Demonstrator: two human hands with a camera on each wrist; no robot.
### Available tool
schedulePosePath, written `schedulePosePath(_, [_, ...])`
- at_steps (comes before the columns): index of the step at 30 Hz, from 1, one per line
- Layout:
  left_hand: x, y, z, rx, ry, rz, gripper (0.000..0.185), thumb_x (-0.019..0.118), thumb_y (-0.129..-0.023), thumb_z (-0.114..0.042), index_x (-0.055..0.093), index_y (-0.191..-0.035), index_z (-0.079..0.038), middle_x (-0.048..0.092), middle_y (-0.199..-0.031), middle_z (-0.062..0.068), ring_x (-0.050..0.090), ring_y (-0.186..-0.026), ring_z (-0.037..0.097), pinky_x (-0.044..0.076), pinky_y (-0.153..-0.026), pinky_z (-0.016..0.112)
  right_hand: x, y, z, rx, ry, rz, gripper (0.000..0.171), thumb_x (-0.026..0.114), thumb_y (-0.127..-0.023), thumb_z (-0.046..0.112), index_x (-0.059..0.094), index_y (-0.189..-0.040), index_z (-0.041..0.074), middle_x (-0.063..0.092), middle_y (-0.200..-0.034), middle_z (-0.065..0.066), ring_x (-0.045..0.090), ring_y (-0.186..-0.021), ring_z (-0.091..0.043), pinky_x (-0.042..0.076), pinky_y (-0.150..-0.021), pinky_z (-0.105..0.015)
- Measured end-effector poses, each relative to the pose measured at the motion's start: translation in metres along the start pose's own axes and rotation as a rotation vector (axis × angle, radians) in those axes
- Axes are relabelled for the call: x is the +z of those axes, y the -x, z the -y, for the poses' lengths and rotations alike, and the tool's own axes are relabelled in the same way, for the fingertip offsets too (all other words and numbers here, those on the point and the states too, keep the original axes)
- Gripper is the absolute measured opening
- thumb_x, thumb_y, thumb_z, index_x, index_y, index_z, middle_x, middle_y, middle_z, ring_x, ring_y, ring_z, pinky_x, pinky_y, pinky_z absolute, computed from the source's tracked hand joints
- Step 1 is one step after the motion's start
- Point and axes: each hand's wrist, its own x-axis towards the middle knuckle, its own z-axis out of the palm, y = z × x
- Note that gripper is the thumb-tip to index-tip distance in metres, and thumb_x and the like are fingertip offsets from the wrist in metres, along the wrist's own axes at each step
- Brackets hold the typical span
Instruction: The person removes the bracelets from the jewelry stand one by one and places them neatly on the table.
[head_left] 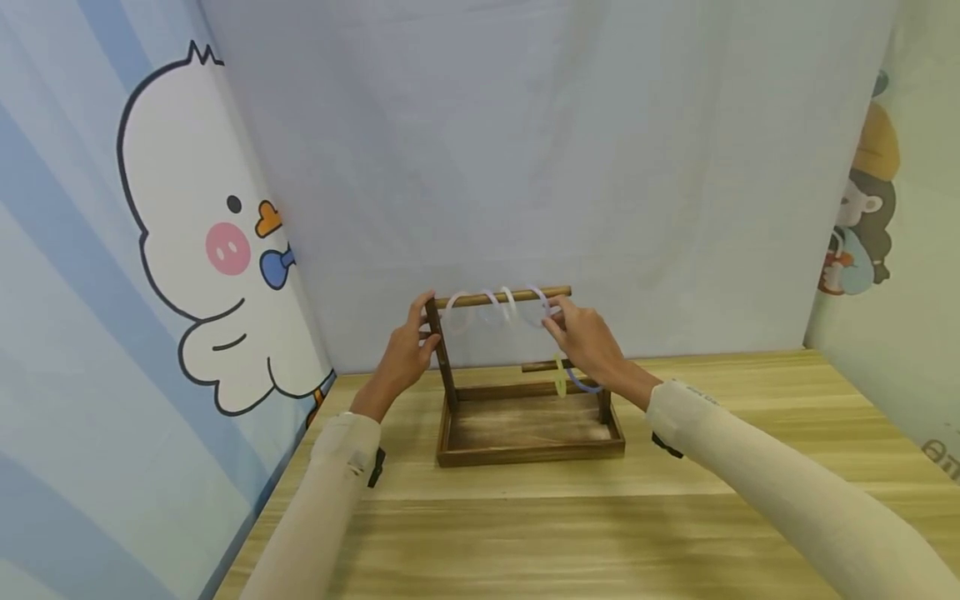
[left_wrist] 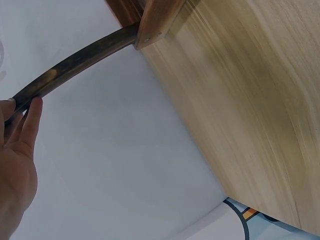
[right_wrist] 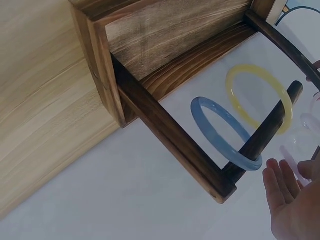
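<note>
A dark wooden bangle rack point(head_left: 442, 354) stands on the table, its upper bar point(head_left: 558, 292) reaching right from a tall post. My left hand point(head_left: 405, 354) grips that post near its top, thumb and fingers on either side. At the bar's free end, my right hand point(head_left: 592, 340) pinches a pale lilac bangle point(right_wrist: 295, 166) between thumb and fingers. Left of it on the bar hang a pinkish bangle point(head_left: 447, 315), another lilac bangle point(head_left: 491, 297) and a white bangle point(head_left: 510, 305). The lower bar point(head_left: 535, 367) carries a yellow bangle point(right_wrist: 240, 107) and a blue bangle point(right_wrist: 215, 135).
The rack's base is a shallow tray point(head_left: 528, 456) with a raised rim. A shorter post point(right_wrist: 170, 135) at its right end bears the lower bar, just below my right hand. Behind the wood-grain table point(head_left: 510, 542) hangs a pale curtain point(head_left: 525, 150); cartoon-printed panels flank both sides.
</note>
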Motion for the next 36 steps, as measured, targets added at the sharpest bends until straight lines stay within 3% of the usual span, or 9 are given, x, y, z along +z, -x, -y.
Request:
schedulePosePath(10, [-0.002, -0.002, -0.001, -0.044, 0.002, 0.018, 0.071, 0.058, -0.103, 0.005, 0.020, -0.161, -0.013, 0.061, -0.139, 0.027, 0.069, -0.114, 0.044, 0.063, -0.091, 0.050, -0.005, 0.001, -0.009, -0.021, -0.014, -0.012, 0.029, 0.059, -0.107, 0.010, 0.060, -0.131, -0.007, 0.076, -0.105, -0.024, 0.074, -0.071, -0.024, 0.053, -0.053, -0.030])
schedulePosePath(16, [0.000, -0.003, -0.003, -0.051, 0.038, 0.021, 0.072, 0.057, -0.103, 0.006, 0.020, -0.161, -0.015, 0.063, -0.134, 0.029, 0.069, -0.115, 0.044, 0.063, -0.092, 0.049, -0.011, 0.001, -0.012, 0.018, -0.013, -0.007, 0.031, 0.057, -0.108, 0.008, 0.058, -0.134, -0.009, 0.076, -0.107, -0.024, 0.064, -0.056, -0.014, 0.045, -0.045, -0.027])
schedulePosePath(21, [0.001, -0.002, -0.001, -0.067, 0.036, 0.019, 0.072, 0.058, -0.103, 0.006, 0.021, -0.161, -0.018, 0.063, -0.130, 0.031, 0.069, -0.115, 0.044, 0.062, -0.094, 0.048, -0.016, 0.003, -0.012, 0.045, -0.025, 0.007, 0.033, 0.056, -0.108, 0.010, 0.057, -0.137, -0.006, 0.077, -0.108, -0.021, 0.074, -0.070, -0.022, 0.041, -0.043, -0.026])
schedulePosePath(25, [0.001, -0.001, 0.001, -0.057, 0.028, 0.015, 0.074, 0.059, -0.102, 0.007, 0.022, -0.161, -0.018, 0.063, -0.130, 0.032, 0.069, -0.115, 0.044, 0.063, -0.092, 0.047, -0.018, 0.006, -0.013, 0.052, -0.034, 0.004, 0.033, 0.056, -0.108, 0.010, 0.058, -0.137, -0.007, 0.077, -0.107, -0.020, 0.077, -0.088, -0.028, 0.050, -0.049, -0.028])
schedulePosePath(29, [0.002, 0.000, 0.002, -0.045, 0.030, 0.011, 0.076, 0.060, -0.101, 0.007, 0.023, -0.162, -0.019, 0.064, -0.130, 0.033, 0.068, -0.116, 0.044, 0.063, -0.091, 0.046, -0.020, 0.008, -0.015, 0.052, -0.031, -0.005, 0.032, 0.057, -0.107, 0.007, 0.058, -0.135, -0.009, 0.077, -0.106, -0.022, 0.077, -0.093, -0.032, 0.061, -0.060, -0.035])
schedulePosePath(36, [0.001, -0.003, 0.000, -0.022, 0.032, -0.005, 0.073, 0.061, -0.101, 0.008, 0.026, -0.161, -0.016, 0.064, -0.129, 0.034, 0.069, -0.113, 0.044, 0.064, -0.088, 0.045, -0.027, 0.007, -0.016, 0.051, -0.032, -0.014, 0.033, 0.057, -0.107, 0.006, 0.058, -0.136, -0.010, 0.076, -0.105, -0.023, 0.077, -0.091, -0.033, 0.062, -0.060, -0.038])
